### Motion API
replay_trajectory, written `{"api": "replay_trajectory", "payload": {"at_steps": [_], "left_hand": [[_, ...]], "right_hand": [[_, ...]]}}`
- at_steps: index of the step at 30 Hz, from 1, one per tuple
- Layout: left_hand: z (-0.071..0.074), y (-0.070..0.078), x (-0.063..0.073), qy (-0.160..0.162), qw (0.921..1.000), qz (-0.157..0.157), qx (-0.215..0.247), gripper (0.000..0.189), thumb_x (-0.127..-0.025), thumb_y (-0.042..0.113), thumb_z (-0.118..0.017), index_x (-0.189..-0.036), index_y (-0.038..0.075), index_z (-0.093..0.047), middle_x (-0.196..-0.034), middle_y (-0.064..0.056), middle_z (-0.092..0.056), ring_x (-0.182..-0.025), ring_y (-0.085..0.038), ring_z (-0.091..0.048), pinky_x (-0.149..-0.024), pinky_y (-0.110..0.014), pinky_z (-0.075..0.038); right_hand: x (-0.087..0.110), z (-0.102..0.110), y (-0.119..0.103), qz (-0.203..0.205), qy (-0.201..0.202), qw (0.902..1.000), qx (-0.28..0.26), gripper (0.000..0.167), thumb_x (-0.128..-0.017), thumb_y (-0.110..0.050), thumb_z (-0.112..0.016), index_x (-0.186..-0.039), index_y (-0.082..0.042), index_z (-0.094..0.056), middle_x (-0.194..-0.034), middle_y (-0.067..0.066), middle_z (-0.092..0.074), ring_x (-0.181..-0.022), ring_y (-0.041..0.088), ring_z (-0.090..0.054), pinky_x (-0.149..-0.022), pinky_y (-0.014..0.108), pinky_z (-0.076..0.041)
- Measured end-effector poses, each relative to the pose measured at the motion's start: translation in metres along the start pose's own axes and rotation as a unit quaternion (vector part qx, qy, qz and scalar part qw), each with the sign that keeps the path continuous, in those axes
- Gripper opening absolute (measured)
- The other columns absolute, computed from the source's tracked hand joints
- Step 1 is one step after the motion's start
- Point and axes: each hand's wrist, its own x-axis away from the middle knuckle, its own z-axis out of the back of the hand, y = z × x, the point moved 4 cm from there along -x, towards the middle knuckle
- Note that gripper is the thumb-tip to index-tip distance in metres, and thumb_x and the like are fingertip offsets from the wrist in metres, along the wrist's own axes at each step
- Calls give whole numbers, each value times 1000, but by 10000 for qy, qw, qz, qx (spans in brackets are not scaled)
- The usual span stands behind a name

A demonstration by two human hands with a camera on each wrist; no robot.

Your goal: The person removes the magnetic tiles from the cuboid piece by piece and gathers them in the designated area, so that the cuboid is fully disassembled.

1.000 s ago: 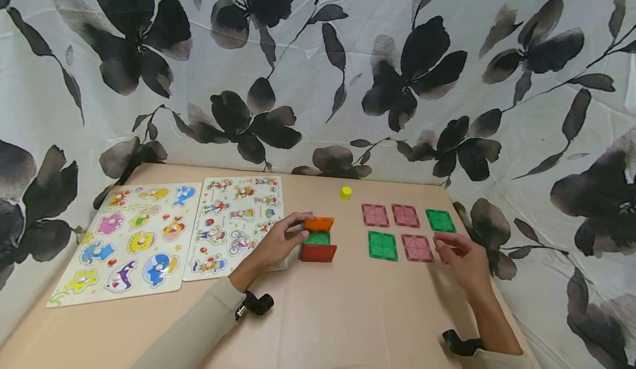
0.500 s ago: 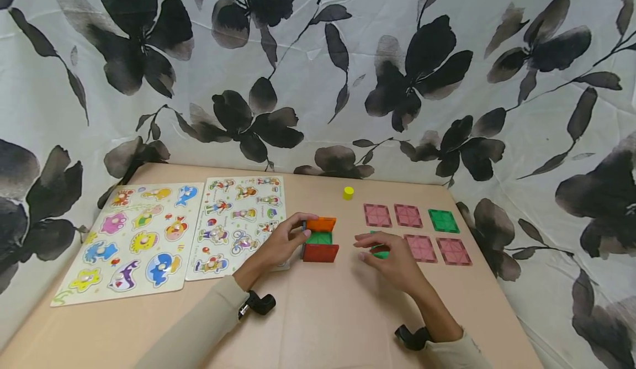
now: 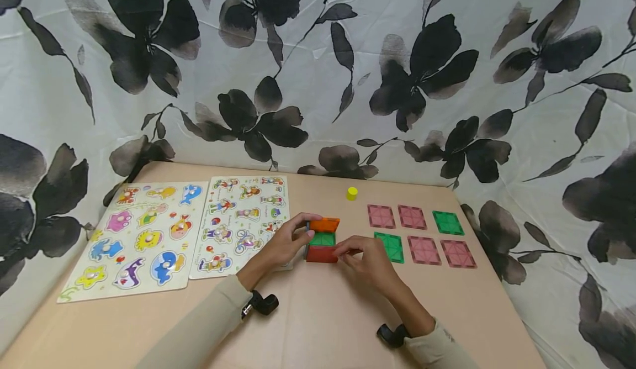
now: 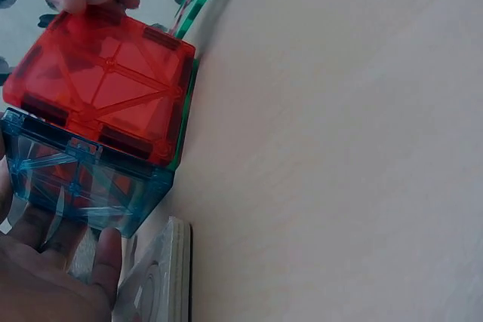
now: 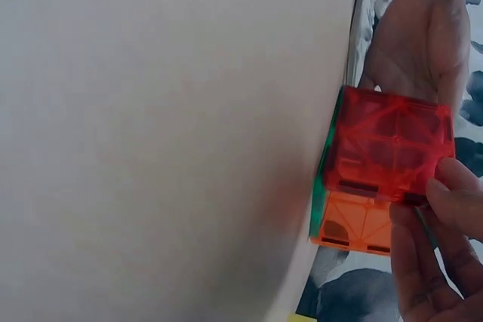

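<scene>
A small open box of see-through magnetic tiles stands on the table. It has a green tile (image 3: 323, 240) at its bottom, a red tile (image 3: 322, 254) in front, an orange tile (image 3: 324, 225) behind and a blue tile (image 4: 83, 175) on the left. My left hand (image 3: 285, 241) holds the box at its left side, fingers against the blue tile and near the orange one. My right hand (image 3: 370, 261) pinches the red tile's right edge between thumb and fingers. In the right wrist view, the right hand (image 5: 445, 231) hides one corner of the red tile.
Flat pink tiles (image 3: 424, 250) and green tiles (image 3: 448, 222) lie in two rows at the right. A yellow cylinder (image 3: 351, 193) stands near the back edge. Two picture puzzle boards (image 3: 171, 203) lie at the left. A floral curtain (image 3: 338, 82) hangs behind the table.
My right hand has moved left from the pink tile at the right, past the green tile, to the red tile. The pink tile now lies in the front row. My left hand stays at the box.
</scene>
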Motion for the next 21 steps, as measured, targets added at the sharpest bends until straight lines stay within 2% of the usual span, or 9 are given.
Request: {"api": "replay_trajectory", "payload": {"at_steps": [6, 11, 16, 21], "left_hand": [[-2, 1, 0, -18, 10000, -16, -26, 39, -112, 8, -52, -151, 8, -52, -158, -14, -52, -152, -36, -44, -128, -59, -36], [-2, 1, -1, -47, 9999, -76, -97, 40, -112, 8, -51, -151, 8, -52, -159, -13, -52, -153, -36, -43, -129, -61, -33], [0, 1, -1, -59, 9997, -153, -153, 40, -112, 8, -52, -152, 9, -52, -160, -12, -51, -155, -37, -41, -129, -63, -30], [1, -1, -1, -70, 9996, -200, -185, 41, -111, 7, -51, -152, 9, -51, -161, -13, -50, -157, -37, -39, -129, -63, -30]], "right_hand": [[12, 1, -8, 262, 189, 9991, 256, 22, -90, 2, -81, -92, -20, -86, -100, -9, -81, -98, 11, -76, -85, 28, -65], [25, 7, -12, 285, 195, 9994, 54, 21, -92, 0, -80, -97, -20, -85, -103, -10, -80, -92, 8, -76, -83, 27, -65], [39, 18, -4, -249, 64, 9982, -538, 24, -95, -3, -77, -102, -25, -84, -106, -13, -79, -96, 8, -73, -85, 29, -64], [50, 33, 18, -821, -175, 9913, -1012, 20, -99, -9, -75, -105, -26, -82, -108, -6, -79, -97, 14, -72, -85, 26, -62]]}}
